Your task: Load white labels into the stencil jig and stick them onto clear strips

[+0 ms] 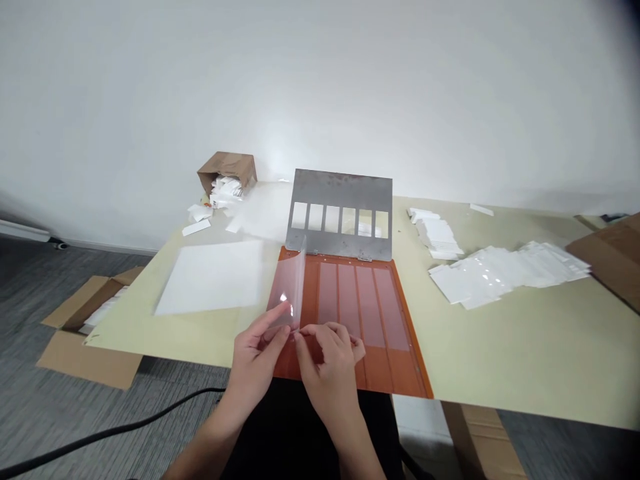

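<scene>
Both hands meet low over the left part of an orange-brown board (pixel 377 373) with long slots. My left hand (pixel 257 347) pinches the near edge of a clear plastic film (pixel 295 283), which stands up and catches the light. Right beside it, my right hand (pixel 327 357) has its thumb and forefinger closed at the film's lower corner. Pinkish clear strips (pixel 367 300) lie in the slots to the right. A grey metal plate (pixel 343 187) with a row of rectangular windows is hinged to the board's far edge and tilts back.
A white sheet (pixel 213 277) lies left of the board. Behind it, a small cardboard box (pixel 233 162) spills white pieces. White packets (pixel 500 270) and a stack of white cards (pixel 440 237) are on the right. An open carton (pixel 100 357) stands on the floor, near a black cable (pixel 135 425).
</scene>
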Tool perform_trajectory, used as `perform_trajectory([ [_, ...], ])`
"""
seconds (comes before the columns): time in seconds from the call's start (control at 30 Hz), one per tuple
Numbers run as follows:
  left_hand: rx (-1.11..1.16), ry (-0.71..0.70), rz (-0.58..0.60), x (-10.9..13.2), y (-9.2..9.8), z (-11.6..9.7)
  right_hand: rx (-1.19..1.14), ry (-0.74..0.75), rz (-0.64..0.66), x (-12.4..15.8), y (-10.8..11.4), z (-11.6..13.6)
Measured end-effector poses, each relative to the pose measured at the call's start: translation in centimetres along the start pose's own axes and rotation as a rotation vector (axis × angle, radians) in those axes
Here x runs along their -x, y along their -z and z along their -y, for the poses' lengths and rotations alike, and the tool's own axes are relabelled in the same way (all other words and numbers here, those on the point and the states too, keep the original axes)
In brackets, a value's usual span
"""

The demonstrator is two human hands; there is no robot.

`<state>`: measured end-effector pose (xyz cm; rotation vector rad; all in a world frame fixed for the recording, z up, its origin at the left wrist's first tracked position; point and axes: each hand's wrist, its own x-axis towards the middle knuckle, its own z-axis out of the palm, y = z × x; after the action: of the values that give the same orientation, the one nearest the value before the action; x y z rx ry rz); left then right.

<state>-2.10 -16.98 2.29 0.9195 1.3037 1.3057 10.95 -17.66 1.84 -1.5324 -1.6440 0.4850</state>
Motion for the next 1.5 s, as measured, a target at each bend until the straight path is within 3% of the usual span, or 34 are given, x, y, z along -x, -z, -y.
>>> perform_trajectory([
  [0.13,-0.023,-0.030,-0.014,0.0,0.2,0.3,-0.005,-0.020,0.071,0.0,-0.1,0.0],
  [0.23,-0.083,-0.134,0.016,-0.1,0.5,0.9,-0.004,-0.024,0.067,-0.1,-0.4,0.1],
  [0.33,-0.226,-0.272,0.034,-0.1,0.9,1.4,0.036,-0.013,0.037,-0.1,-0.7,0.1],
  [0.47,-0.450,-0.352,-0.036,-0.3,1.6,1.7,0.087,-0.009,-0.002,-0.1,-1.0,-0.2],
  [0.8,-0.462,-0.255,-0.071,-1.0,2.1,1.4,0.165,-0.023,-0.039,0.1,-1.5,-1.1],
  [1.17,-0.246,-0.078,-0.149,-1.8,2.1,0.9,0.309,-0.040,-0.121,0.5,-1.9,-1.4],
  [1.5,-0.172,-0.049,-0.164,-2.5,1.5,0.9,0.460,-0.037,-0.188,0.8,-2.3,-1.2],
])
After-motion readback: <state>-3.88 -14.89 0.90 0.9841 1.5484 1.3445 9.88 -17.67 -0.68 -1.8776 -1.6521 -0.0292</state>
